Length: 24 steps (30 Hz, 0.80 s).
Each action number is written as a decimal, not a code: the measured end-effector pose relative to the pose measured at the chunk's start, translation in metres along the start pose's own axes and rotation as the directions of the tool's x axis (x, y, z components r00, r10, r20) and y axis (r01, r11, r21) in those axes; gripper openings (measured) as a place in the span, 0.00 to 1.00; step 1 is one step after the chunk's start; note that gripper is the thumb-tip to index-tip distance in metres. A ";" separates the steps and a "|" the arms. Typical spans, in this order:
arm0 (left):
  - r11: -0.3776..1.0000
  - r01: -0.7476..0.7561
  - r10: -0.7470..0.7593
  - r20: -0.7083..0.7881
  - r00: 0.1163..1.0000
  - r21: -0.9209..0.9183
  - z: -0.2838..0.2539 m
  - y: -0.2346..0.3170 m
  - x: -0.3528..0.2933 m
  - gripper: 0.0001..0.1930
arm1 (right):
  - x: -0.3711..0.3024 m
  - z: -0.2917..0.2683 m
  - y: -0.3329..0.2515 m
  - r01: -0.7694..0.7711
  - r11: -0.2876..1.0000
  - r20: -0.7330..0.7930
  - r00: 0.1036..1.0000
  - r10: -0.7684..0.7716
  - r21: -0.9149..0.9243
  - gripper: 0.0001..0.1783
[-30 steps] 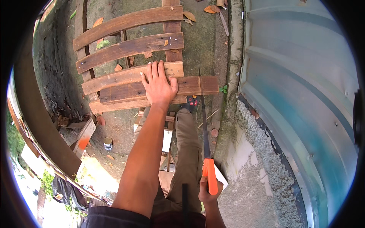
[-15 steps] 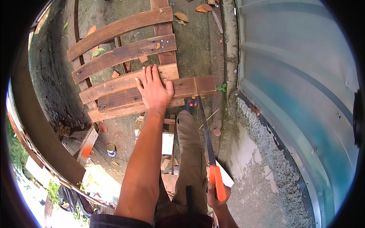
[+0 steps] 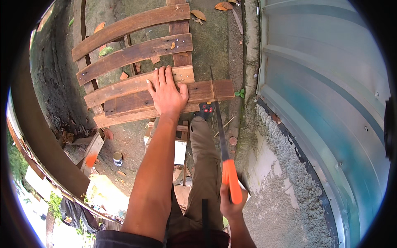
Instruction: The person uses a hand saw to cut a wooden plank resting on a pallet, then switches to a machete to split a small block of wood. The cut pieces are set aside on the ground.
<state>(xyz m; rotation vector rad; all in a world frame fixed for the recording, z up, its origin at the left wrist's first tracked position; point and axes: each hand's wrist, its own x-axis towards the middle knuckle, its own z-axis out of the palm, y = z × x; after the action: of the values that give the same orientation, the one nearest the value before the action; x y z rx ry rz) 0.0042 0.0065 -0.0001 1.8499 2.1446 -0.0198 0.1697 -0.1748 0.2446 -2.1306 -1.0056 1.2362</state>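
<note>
My left hand (image 3: 167,93) lies with fingers stretched out across a brown wooden plank (image 3: 202,91) and the lighter slat beside it. The plank rests on a slatted wooden pallet (image 3: 128,56), its right end sticking out past the slats. Low on the right, my right hand (image 3: 230,206) is wrapped round the orange handle of a handsaw (image 3: 223,142). The long, narrow blade points away from me and crosses the plank near its overhanging end, where a thin pale line shows. How deep the teeth sit in the wood cannot be made out.
A shoe (image 3: 205,110) stands just under the plank's near edge. Corrugated metal sheeting (image 3: 314,82) and a rough concrete ledge (image 3: 281,173) flank my right side. A small can (image 3: 118,158) and an orange-marked board (image 3: 93,152) sit at left; dry leaves (image 3: 223,6) lie beyond.
My right hand has pushed the saw forward, so handle and blade sit farther from me. My left hand keeps its place on the plank; the whole view has shifted slightly.
</note>
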 end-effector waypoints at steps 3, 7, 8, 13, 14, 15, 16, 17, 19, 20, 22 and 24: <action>0.999 -0.026 0.026 -0.016 1.000 0.020 0.008 -0.002 0.002 0.35 | 0.107 0.058 0.013 -0.141 0.989 -0.018 0.990 0.142 0.032 0.12; 0.999 -0.030 0.031 -0.029 0.999 0.024 0.004 0.000 0.001 0.33 | 0.075 0.052 0.019 -0.089 0.985 -0.009 0.996 0.091 0.147 0.08; 1.000 -0.016 0.016 -0.012 1.000 0.020 0.002 0.000 -0.006 0.33 | 0.037 0.032 0.018 -0.097 0.993 0.017 0.995 0.096 0.072 0.07; 1.000 0.013 -0.013 0.008 1.000 -0.004 0.002 -0.003 0.000 0.34 | 0.000 0.009 0.018 -0.046 0.996 0.004 0.999 0.046 0.075 0.09; 1.000 0.009 -0.009 0.028 1.000 -0.007 0.001 -0.001 -0.003 0.34 | 0.020 0.025 0.023 -0.233 0.959 -0.017 0.971 0.239 0.164 0.09; 1.000 0.009 -0.009 0.043 0.999 -0.001 -0.002 0.000 -0.007 0.34 | 0.049 0.041 0.029 -0.244 0.938 -0.015 0.967 0.255 0.245 0.09; 1.000 0.008 -0.009 0.045 0.999 0.005 -0.001 0.001 -0.005 0.34 | 0.084 0.054 0.011 -0.187 0.968 -0.023 0.981 0.194 0.170 0.08; 1.000 0.011 -0.012 0.052 0.999 0.011 -0.001 0.001 -0.006 0.34 | 0.109 0.067 0.010 -0.137 0.984 -0.059 0.988 0.144 0.115 0.06; 1.000 0.000 0.000 0.050 0.999 0.004 0.000 -0.001 -0.013 0.34 | 0.148 0.070 0.002 -0.229 0.971 0.049 0.973 0.227 0.064 0.06; 1.000 0.008 -0.009 0.048 0.999 0.014 0.001 -0.002 -0.009 0.34 | 0.126 0.065 0.012 -0.166 0.984 0.023 0.986 0.165 0.062 0.07; 1.000 0.015 -0.015 0.060 0.998 0.011 0.002 0.000 0.002 0.35 | 0.043 0.039 0.019 -0.085 0.994 -0.031 0.996 0.088 0.070 0.07; 0.999 0.035 -0.035 0.044 0.998 0.001 0.001 -0.004 0.002 0.35 | -0.031 0.003 0.018 0.037 0.996 0.004 0.999 -0.037 -0.079 0.06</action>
<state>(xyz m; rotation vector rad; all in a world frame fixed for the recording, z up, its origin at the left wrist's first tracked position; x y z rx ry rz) 0.0001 0.0077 -0.0026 1.7953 2.1471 -0.0676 0.1634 -0.2097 0.2467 -2.1606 -1.1070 1.2003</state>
